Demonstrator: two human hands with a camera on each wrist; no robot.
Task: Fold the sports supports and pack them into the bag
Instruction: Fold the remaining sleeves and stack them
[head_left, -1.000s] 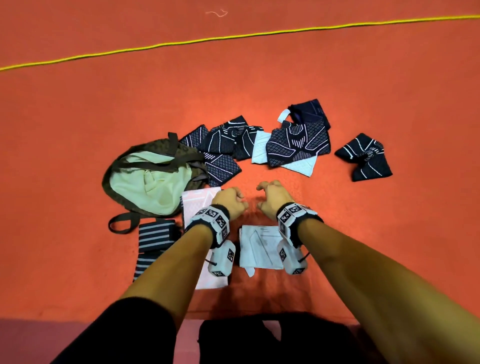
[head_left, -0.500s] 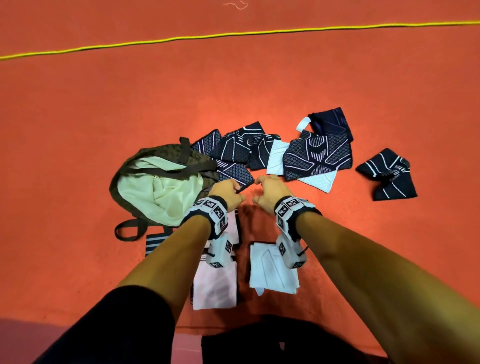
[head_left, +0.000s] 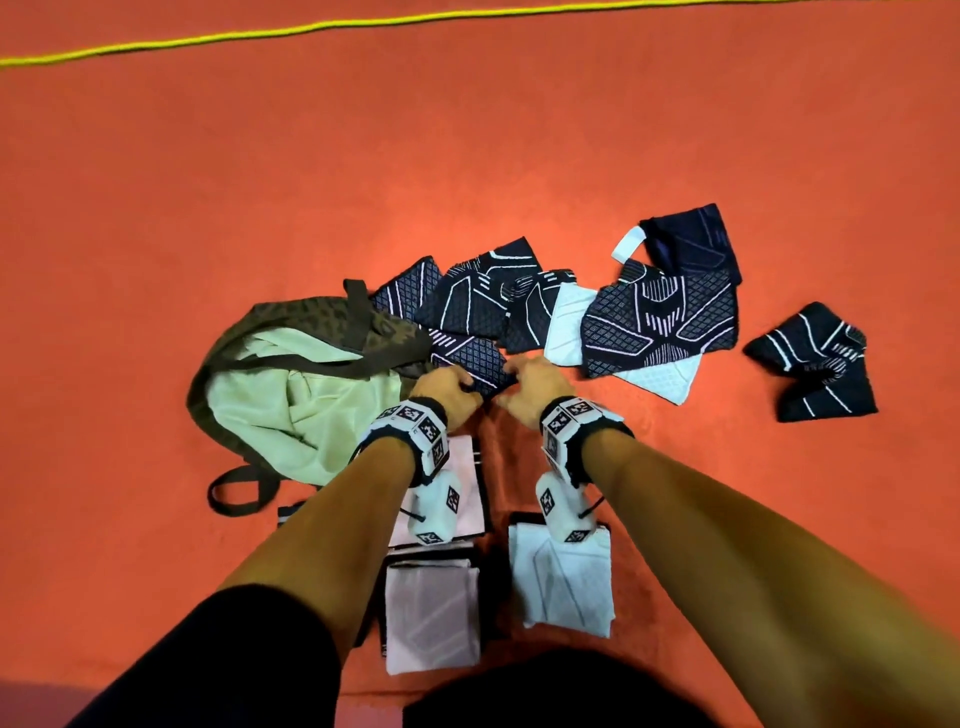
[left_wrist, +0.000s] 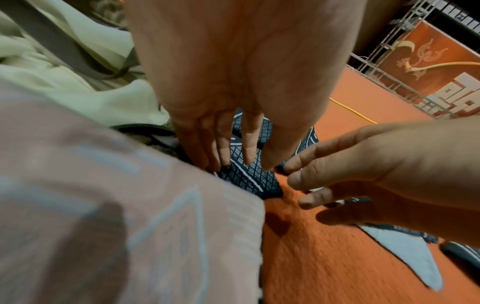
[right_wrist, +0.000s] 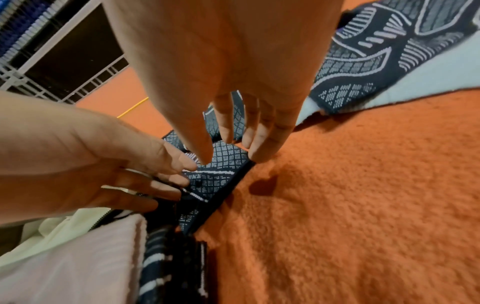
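A dark patterned support (head_left: 475, 356) lies on the orange carpet right beside the mouth of the olive bag (head_left: 291, 322). My left hand (head_left: 457, 384) rests fairly straight fingers (left_wrist: 249, 152) on its near left part. My right hand (head_left: 514, 379) touches its near right corner, thumb on top and fingertips (right_wrist: 255, 148) at the edge. Neither hand has lifted it. Several more dark supports (head_left: 660, 322) lie unfolded beyond it and to the right. Folded pale supports (head_left: 431, 618) (head_left: 566, 582) lie under my forearms.
The bag lies open with its pale green lining (head_left: 270, 405) showing and a strap loop (head_left: 234, 493) toward me. One separate dark support (head_left: 821, 364) lies far right. A yellow cord (head_left: 311, 28) crosses the far carpet. A striped piece (right_wrist: 158, 267) lies by the bag.
Both hands moved forward, from above the folded pale supports to the dark support beside the bag. My head tipped forward with them, so everything sits lower in view.
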